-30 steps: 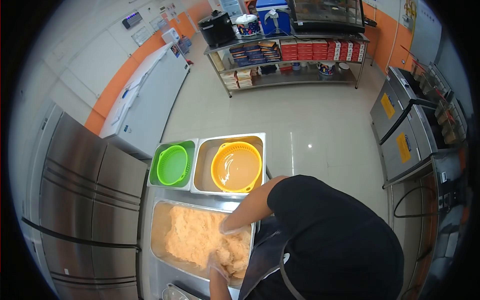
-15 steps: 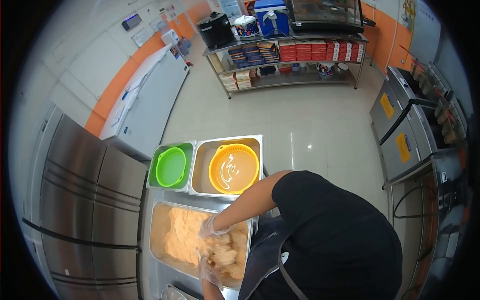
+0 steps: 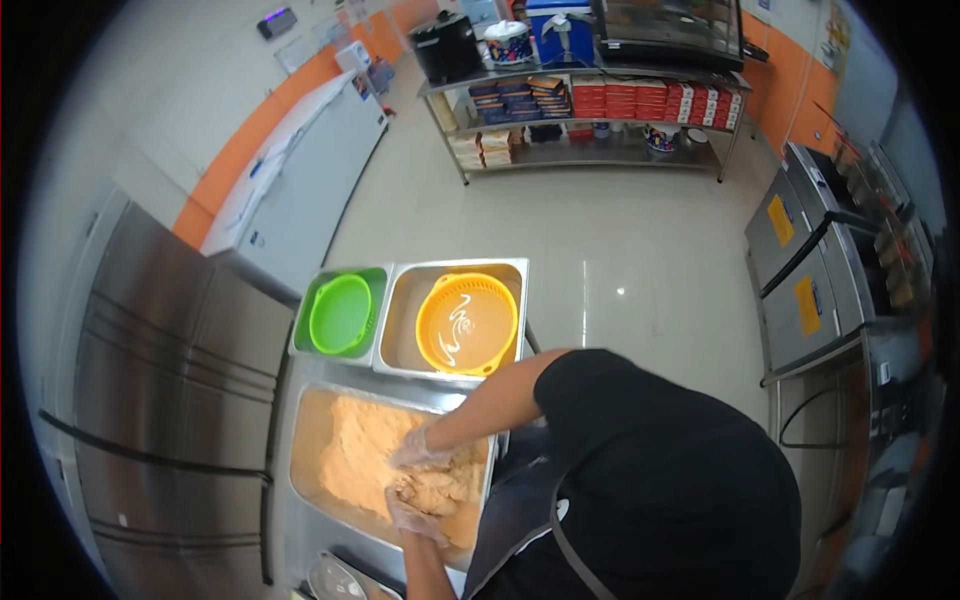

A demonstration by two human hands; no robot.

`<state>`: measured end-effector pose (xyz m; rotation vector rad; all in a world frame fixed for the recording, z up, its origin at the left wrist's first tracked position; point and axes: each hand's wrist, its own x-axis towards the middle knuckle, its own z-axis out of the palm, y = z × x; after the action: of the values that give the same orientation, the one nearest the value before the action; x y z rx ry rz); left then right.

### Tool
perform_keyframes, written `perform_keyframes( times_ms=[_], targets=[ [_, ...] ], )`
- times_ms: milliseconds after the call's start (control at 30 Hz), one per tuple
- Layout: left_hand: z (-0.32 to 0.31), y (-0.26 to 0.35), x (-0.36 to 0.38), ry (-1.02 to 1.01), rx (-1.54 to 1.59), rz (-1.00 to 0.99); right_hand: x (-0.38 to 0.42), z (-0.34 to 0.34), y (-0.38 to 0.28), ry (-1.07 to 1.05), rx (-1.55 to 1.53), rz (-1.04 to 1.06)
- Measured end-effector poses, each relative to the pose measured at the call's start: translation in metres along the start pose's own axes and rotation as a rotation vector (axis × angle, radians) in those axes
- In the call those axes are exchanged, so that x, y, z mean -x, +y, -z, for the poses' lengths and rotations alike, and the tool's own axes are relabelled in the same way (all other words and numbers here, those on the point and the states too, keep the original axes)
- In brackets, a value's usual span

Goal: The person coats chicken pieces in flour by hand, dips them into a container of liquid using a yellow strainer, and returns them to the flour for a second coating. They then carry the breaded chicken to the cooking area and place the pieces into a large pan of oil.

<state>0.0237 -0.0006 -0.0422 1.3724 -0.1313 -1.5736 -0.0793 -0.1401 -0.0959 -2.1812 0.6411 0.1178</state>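
Observation:
Orange-tinted flour fills a rectangular steel pan point(image 3: 303, 440) on the work table. Both my hands are in it, wearing clear plastic gloves. My right hand point(image 3: 422, 450) comes in from the upper side and curls over some flour-coated pieces point(image 3: 440, 490) that look like breaded chicken. My left hand point(image 3: 412, 515) is cupped against the same pieces from the lower side. The fingertips of both hands are partly buried in flour. A loose bank of flour point(image 3: 355, 450) lies left of my hands.
Beyond the pan, a green basket point(image 3: 340, 315) and a yellow basket point(image 3: 466, 325) sit in steel pans. A clear lidded container point(image 3: 335, 578) is at the bottom. Steel refrigerator doors point(image 3: 150, 400) stand left, fryers point(image 3: 800, 270) right, a loaded shelf point(image 3: 600, 160) at the back.
The coated pieces were blurred in motion between my hands and now lie still. My hands have come closer together around them. The view has shifted slightly.

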Motion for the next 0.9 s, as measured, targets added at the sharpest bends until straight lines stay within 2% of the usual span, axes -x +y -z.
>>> perform_keyframes(
  times_ms=[67,100,133,167,233,367,433,533,633,667,700,733,767,833,867,900],
  targets=[
    [-0.002,0.012,0.038,0.096,-0.142,-0.075,0.032,0.021,-0.011,0.086,-0.279,-0.019],
    [0.003,0.011,0.042,0.178,-0.102,-0.082,0.042,0.030,-0.012,0.125,-0.369,-0.034],
    [0.005,0.010,0.041,0.249,-0.066,-0.091,0.039,0.029,-0.004,0.170,-0.291,-0.082],
    [0.009,0.009,0.041,0.322,-0.036,-0.104,0.028,0.019,0.008,0.129,-0.086,-0.094],
    [0.028,-0.008,0.020,0.252,-0.054,-0.047,0.003,-0.010,0.030,-0.009,0.259,-0.103],
    [0.061,-0.052,-0.040,0.114,-0.076,0.049,-0.007,-0.058,0.029,-0.190,0.347,-0.100],
    [0.037,-0.042,-0.038,0.089,-0.069,0.120,-0.009,-0.068,0.021,-0.210,0.354,-0.076],
    [-0.018,-0.009,-0.011,0.153,-0.084,0.151,-0.006,-0.056,0.022,-0.164,0.353,-0.028],
    [-0.036,0.006,0.016,0.044,-0.013,-0.032,0.025,-0.022,0.018,-0.065,0.366,0.086],
    [-0.041,0.017,0.042,0.140,-0.230,-0.056,0.034,-0.008,0.018,-0.008,0.397,0.127],
    [-0.036,0.020,0.037,0.185,-0.204,-0.076,0.046,0.009,0.012,0.063,0.426,0.156],
    [-0.014,0.012,0.025,0.195,-0.252,-0.113,0.060,0.022,-0.003,0.132,0.449,0.069],
    [-0.010,0.016,0.030,0.281,-0.410,-0.027,0.048,0.014,0.004,0.116,0.309,-0.183],
    [0.023,-0.020,0.017,0.360,-0.358,-0.033,0.033,-0.022,0.051,-0.071,0.167,-0.097],
    [0.006,-0.018,0.025,0.297,-0.172,0.040,0.021,-0.041,0.071,-0.246,0.464,-0.025],
    [0.002,-0.022,0.021,0.347,-0.154,0.127,0.008,-0.058,0.088,-0.393,0.763,0.055]
  ],
)
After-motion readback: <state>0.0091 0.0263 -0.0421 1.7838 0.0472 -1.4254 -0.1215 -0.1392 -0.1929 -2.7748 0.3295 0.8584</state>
